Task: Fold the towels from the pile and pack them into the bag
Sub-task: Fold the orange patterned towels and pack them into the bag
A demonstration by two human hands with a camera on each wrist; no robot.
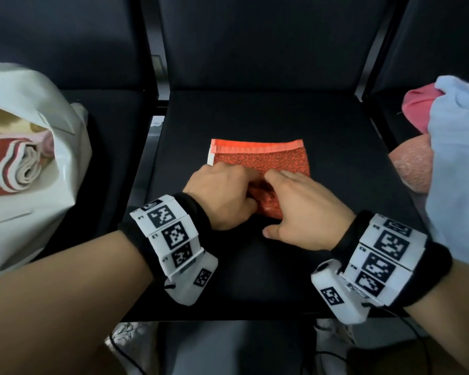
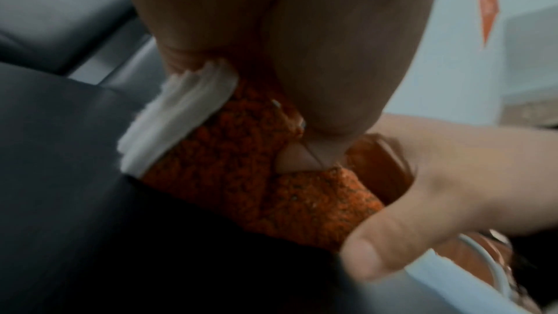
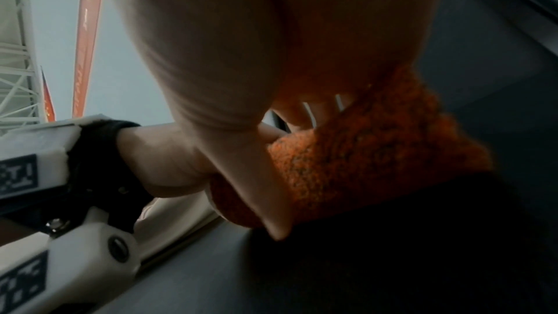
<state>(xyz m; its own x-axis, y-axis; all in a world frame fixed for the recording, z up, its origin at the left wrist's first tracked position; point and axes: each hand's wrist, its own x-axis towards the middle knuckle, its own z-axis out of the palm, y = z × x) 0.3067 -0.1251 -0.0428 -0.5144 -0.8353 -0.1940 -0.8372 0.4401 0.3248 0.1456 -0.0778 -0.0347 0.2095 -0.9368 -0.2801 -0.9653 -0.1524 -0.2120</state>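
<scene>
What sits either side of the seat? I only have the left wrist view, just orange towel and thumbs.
Observer: In the head view a white bag stands on the seat to the left, with folded towels already inside.
Operator: And the pile?
Observer: On the right seat: a light blue towel lies over pink ones.
Operator: How far along is the orange towel?
Observer: The orange towel lies as a small rectangle in the middle of the black seat, its smooth hem on the far edge. The left hand and right hand both grip its near edge, which is lifted off the seat.
</scene>
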